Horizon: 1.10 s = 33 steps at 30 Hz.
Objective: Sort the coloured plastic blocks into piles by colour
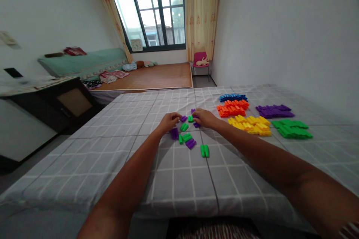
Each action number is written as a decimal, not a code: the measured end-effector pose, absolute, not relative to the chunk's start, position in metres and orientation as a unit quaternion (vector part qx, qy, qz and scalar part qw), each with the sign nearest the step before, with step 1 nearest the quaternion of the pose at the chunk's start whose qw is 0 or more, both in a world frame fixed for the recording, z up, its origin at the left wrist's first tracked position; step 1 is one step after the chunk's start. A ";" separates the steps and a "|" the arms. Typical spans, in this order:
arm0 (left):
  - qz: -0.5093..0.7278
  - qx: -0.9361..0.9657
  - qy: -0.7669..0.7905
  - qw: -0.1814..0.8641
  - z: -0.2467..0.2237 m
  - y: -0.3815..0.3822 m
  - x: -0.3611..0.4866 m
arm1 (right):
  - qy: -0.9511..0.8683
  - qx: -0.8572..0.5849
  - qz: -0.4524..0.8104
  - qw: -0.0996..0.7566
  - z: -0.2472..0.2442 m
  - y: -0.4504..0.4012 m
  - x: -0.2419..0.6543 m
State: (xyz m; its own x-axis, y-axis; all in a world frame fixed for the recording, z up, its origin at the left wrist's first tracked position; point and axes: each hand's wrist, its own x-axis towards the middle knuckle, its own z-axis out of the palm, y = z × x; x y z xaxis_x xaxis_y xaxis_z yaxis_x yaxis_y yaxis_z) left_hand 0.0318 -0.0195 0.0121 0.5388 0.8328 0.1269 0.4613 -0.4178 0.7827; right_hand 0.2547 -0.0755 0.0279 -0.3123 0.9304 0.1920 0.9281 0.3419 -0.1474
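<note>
Several small green and purple pieces lie loosely grouped on the checked cloth, among them a green pair (204, 151) nearest me, a purple piece (191, 143) and a green piece (184, 127). My left hand (170, 121) is at the group's left side, fingers pinched beside a purple piece (183, 118); what they hold, if anything, is too small to tell. Across from it, my right hand (203, 117) is closed at the right side, over purple pieces partly hidden by its fingers. Between both hands sits a small green piece (190, 119).
Sorted piles lie at the right: blue (233, 98), orange (232, 108), yellow (249, 125), purple (275, 111) and green (291, 129). The cloth-covered table (112, 149) has its front edge close to me. Beyond are a bed, a pink chair (200, 59) and a dark cabinet.
</note>
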 end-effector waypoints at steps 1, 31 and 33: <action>0.249 0.820 0.391 0.336 0.012 -0.022 0.030 | -0.813 -0.572 -0.003 0.114 0.027 -0.073 0.251; 0.187 0.889 0.401 0.115 0.022 -0.029 0.055 | -0.782 -0.584 0.085 0.201 0.025 -0.096 0.292; 0.192 0.883 0.410 0.122 0.018 -0.027 0.058 | -0.795 -0.566 0.100 0.194 0.021 -0.094 0.285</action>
State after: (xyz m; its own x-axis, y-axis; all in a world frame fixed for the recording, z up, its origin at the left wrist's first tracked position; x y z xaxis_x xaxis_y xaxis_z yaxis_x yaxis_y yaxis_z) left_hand 0.0581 -0.0271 0.0180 0.5902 0.7708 0.2400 0.6772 -0.6345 0.3724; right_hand 0.2845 -0.0942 0.0210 -0.2842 0.9385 0.1960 0.8609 0.3398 -0.3786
